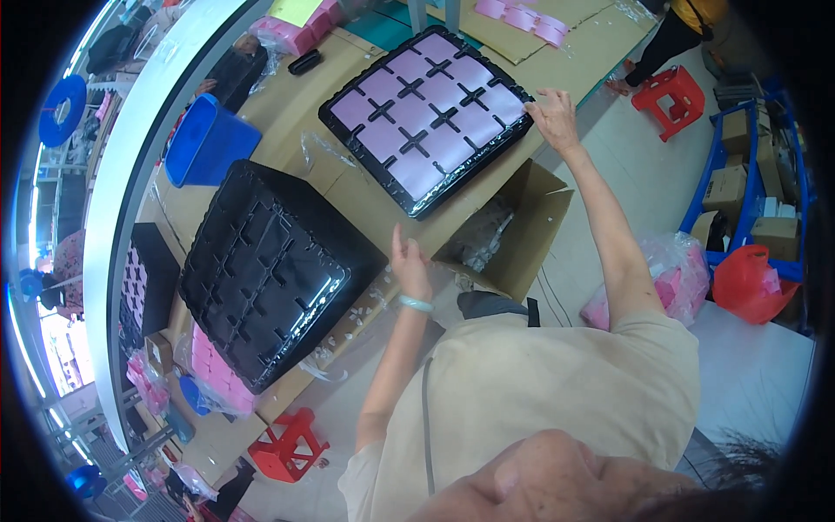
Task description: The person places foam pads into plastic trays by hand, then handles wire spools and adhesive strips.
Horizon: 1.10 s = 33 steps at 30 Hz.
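Observation:
A shallow black plastic tray (477, 167) lies on the table ahead of me, its grid of cells filled with pale pink-purple pieces (428, 178). My right hand (555, 117) has its fingers closed at the tray's right corner, pinching the rim. My left hand (410, 265), with a pale bangle at the wrist, is held just short of the tray's near corner. Its index finger is stretched out and nothing shows in it. Left of that hand stands a tall stack of black trays (317, 204), the top one bare, with cross-shaped ridges.
A blue bin (204, 143) stands behind the stack. Below the table edge is an open cardboard box (531, 230) with clear plastic in it. Pink pieces (522, 17) lie at the far end. Red stools (670, 100) and a blue shelf rack (720, 157) stand to the right.

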Available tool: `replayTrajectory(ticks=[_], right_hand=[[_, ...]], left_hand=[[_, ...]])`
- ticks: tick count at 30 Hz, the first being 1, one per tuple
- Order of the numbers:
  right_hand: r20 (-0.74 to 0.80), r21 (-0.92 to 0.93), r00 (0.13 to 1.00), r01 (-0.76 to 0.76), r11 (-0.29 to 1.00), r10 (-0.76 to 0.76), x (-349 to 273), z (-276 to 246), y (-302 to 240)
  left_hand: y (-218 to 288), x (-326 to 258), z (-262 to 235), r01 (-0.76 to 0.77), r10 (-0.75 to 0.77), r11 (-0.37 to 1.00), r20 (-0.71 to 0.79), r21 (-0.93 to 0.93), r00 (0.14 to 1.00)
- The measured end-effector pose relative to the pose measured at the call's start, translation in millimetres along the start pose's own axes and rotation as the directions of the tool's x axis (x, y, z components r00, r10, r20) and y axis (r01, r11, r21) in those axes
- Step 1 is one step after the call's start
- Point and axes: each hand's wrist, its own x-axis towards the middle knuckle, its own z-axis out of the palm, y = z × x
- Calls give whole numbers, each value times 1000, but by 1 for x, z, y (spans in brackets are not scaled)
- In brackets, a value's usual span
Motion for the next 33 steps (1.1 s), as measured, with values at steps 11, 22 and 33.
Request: replayTrajectory(ticks=[11,22,33], right_hand=[[-41,-37,992,119,992,-120,3,10,5],[317,399,946,-195,896,65,-111,1,-115],[267,862,911,-81,500,-314,-47,-83,-529]], left_hand=[[15,-53,-127,125,-232,935,307,331,923],[-1,-160,-479,270,-131,959,-716,83,685],[48,-81,-580,256,-198,918,-209,302,958]])
